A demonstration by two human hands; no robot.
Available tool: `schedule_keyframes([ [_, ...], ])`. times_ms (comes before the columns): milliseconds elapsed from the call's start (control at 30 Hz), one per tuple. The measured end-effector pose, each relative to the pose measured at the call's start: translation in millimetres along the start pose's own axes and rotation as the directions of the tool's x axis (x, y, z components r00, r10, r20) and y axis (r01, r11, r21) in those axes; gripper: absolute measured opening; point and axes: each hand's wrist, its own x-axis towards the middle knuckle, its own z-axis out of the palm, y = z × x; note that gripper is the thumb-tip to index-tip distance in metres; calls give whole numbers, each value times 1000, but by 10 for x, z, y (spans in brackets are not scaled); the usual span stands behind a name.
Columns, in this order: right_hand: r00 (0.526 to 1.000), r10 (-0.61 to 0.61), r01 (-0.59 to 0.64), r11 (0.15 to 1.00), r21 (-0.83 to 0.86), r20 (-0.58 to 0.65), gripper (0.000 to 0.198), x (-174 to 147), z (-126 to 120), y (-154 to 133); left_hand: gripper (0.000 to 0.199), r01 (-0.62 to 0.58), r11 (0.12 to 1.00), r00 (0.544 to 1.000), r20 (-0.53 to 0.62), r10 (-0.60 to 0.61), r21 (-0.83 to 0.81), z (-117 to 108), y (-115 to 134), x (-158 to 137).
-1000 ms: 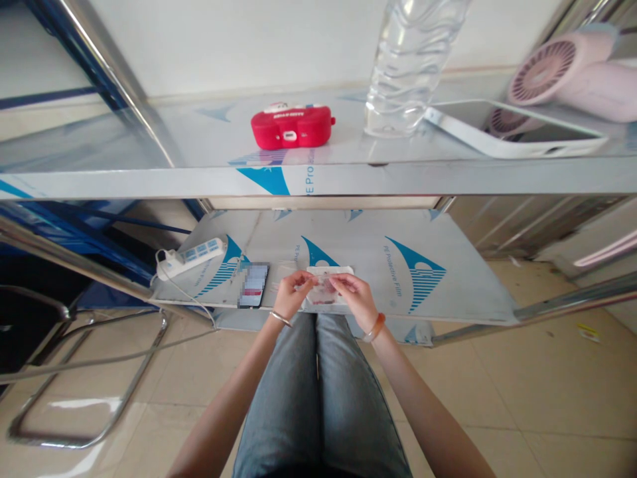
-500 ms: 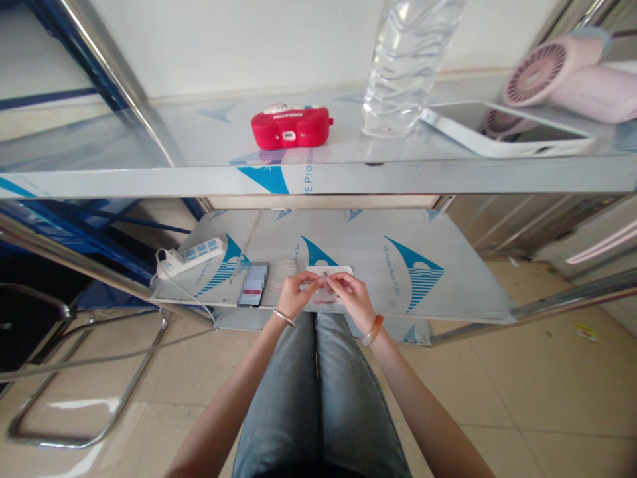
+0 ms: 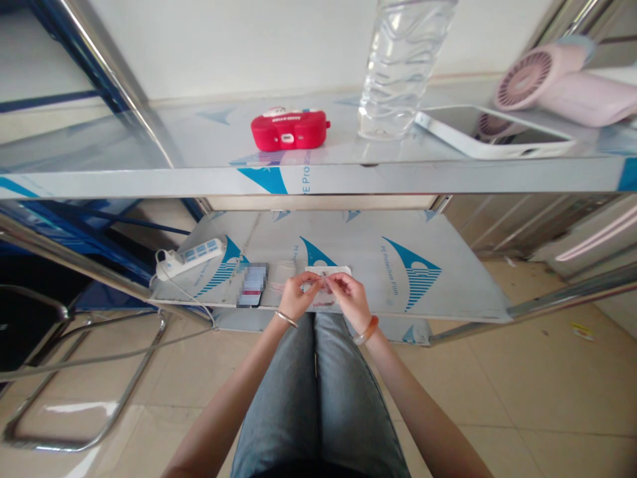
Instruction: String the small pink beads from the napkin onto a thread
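My left hand (image 3: 299, 296) and my right hand (image 3: 350, 292) meet close together over the front of the lower shelf. Each is closed in a pinch, thumb against fingers. Whatever lies between the fingertips is too small to make out. Under them rests a white sheet or tray (image 3: 343, 271) with small reddish bits on it, partly covered by my hands. Left of my left hand are a clear plastic packet (image 3: 284, 268) and a phone (image 3: 253, 285) with a blurred screen.
A white power strip (image 3: 192, 257) with a cable lies on the lower shelf's left. The upper shelf (image 3: 199, 180) holds a red earphone case (image 3: 288, 131), a clear bottle (image 3: 401, 73), a white-edged tablet or phone (image 3: 492, 131) and a pink handheld fan (image 3: 572, 86). A metal-framed chair (image 3: 144, 365) stands left.
Both hands stay pinched over the white sheet, with the right hand and wrist shifted slightly left. The view has shifted slightly; nothing else has visibly moved.
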Motion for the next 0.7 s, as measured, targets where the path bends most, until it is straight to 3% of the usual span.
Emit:
schedule_keyframes([
  [233, 999, 13, -12, 999, -46, 38, 33, -19, -31, 46, 18, -22, 999, 999, 47, 20, 48, 12, -25, -22],
  [333, 999, 3, 1, 995, -98, 45, 32, -31, -90, 54, 15, -31, 983, 996, 88, 15, 181, 57, -11, -8],
  [533, 998, 0, 11, 984, -176, 64, 24, -90, -406, 46, 22, -193, 849, 936, 352, 9, 492, 284, 106, 69],
  [700, 994, 24, 3, 969, -247, 107, 22, -203, -594, 65, 22, -257, 768, 904, 427, -24, 587, 431, 157, 51],
])
